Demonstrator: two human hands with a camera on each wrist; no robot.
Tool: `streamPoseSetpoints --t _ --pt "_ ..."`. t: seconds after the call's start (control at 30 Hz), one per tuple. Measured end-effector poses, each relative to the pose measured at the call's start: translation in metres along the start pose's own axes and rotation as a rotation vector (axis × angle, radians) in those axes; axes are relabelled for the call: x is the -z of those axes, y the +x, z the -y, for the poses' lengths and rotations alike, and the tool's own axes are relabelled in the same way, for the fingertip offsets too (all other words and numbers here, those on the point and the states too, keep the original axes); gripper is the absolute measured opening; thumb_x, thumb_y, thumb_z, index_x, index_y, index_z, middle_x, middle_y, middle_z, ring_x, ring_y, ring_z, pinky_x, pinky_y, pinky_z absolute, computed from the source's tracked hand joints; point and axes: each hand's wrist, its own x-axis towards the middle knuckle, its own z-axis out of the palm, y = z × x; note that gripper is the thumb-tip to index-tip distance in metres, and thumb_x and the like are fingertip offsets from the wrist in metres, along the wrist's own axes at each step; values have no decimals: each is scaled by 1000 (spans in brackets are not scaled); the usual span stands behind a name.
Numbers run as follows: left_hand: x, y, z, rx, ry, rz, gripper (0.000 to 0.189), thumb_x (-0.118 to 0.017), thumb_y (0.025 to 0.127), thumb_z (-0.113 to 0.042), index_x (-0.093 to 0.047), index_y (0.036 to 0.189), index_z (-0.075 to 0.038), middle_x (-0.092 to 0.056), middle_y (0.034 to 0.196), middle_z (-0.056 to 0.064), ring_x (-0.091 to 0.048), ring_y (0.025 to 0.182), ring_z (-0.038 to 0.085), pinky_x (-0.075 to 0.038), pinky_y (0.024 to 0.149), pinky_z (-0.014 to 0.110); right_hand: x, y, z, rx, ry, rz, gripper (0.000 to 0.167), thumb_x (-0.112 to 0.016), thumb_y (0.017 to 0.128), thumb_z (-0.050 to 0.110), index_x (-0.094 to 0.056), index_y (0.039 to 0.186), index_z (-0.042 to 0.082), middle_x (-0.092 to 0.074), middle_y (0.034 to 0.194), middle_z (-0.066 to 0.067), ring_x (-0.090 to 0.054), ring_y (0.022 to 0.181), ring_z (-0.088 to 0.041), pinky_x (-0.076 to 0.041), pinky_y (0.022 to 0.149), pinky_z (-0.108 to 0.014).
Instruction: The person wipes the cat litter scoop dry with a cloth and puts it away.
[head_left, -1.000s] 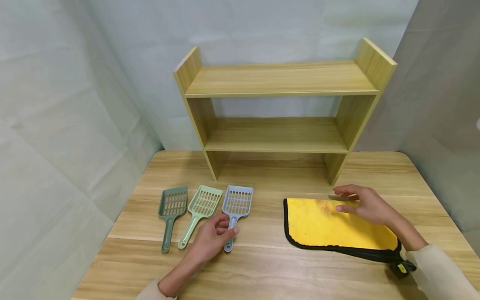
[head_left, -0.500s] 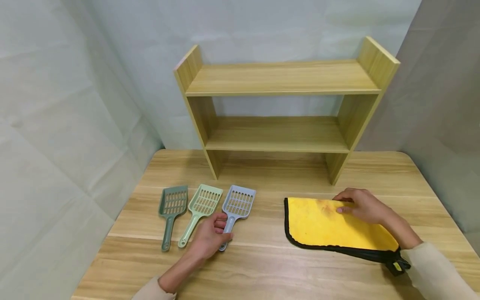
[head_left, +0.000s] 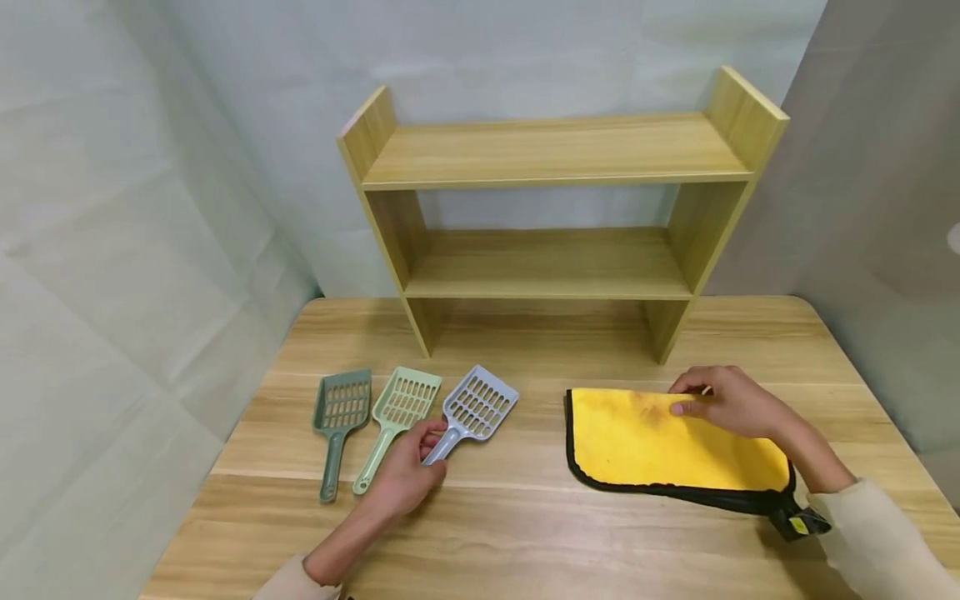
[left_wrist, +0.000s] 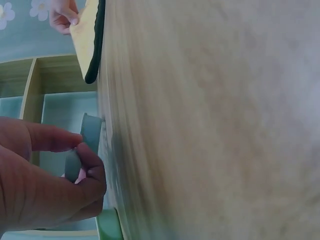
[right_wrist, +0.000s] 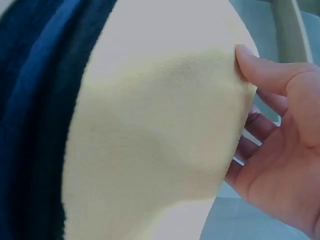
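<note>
Left hand (head_left: 405, 479): thumb and fingers closed on the handle of the blue scoop (head_left: 476, 408), pinch confirmed in the left wrist view; handle end largely covered by the hand. Slotted head of this scoop points away from the person and angles off to the right. Whether its head bears on the wooden table (head_left: 517, 533) or hangs just above it cannot be told from these angles. Pale green scoop (head_left: 397, 412) lies just left of the blue one, its handle beside the left hand and slanting toward the person's left. Dark green scoop (head_left: 339, 423) lies farther left, near the pale one, head away from the person. Right hand (head_left: 738, 404): holds the far edge of the yellow cloth (head_left: 667, 450), thumb on the yellow face, fingers behind the edge. Cloth sits on the right side of the table, well apart from the scoops; black border along its left and near sides, brownish stain on the yellow near the thumb. Wooden shelf unit (head_left: 551, 154) stands upright at the back of the table, behind scoops and cloth.
</note>
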Motion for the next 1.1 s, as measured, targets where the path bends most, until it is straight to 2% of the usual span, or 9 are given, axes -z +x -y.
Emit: streamPoseSetpoints --t 0.1,0.33,0.47,0.7,0.87,1.1 --pt "3 0 0 -24 43 -20 48 -76 82 11 -66 128 3 -71 108 15 -64 93 18 -51 75 21 2 -2 3 10 30 -18 8 -79 98 14 -79 104 18 -73 96 10 -59 79 -1 -55 72 -26" --pt "10 6 -1 -153 210 -121 40 -82 82 6 -71 120 0 -75 98 10 -64 82 14 -49 71 22 4 -7 9 97 138 -63 16 -77 97 5 -78 104 19 -72 94 8 -57 76 -9 -49 66 -25" --pt "14 8 -1 -190 248 -153 35 -83 84 4 -73 117 -2 -76 96 9 -65 81 13 -51 70 23 6 -9 15 113 208 -72 18 -75 99 2 -77 104 20 -71 93 6 -59 75 -12 -50 65 -26" --pt "21 10 -6 -244 290 -179 29 -86 86 -3 -75 113 -5 -78 95 8 -69 83 15 -54 72 25 9 -11 32 160 250 -106 21 -75 98 -1 -77 104 20 -70 93 4 -59 78 -14 -49 66 -28" --pt "24 10 -12 -263 315 -188 29 -87 87 -5 -76 113 -5 -76 95 8 -68 84 14 -53 73 27 8 -11 42 226 309 -159 26 -75 94 -9 -76 104 14 -71 97 0 -63 85 -13 -52 73 -25" --pt "24 14 -25 -275 353 -184 28 -88 88 -8 -77 113 -7 -76 97 7 -68 86 15 -53 75 29 10 -8 55 263 389 -250 30 -74 88 -19 -78 104 6 -72 103 0 -66 98 -11 -53 88 -18"
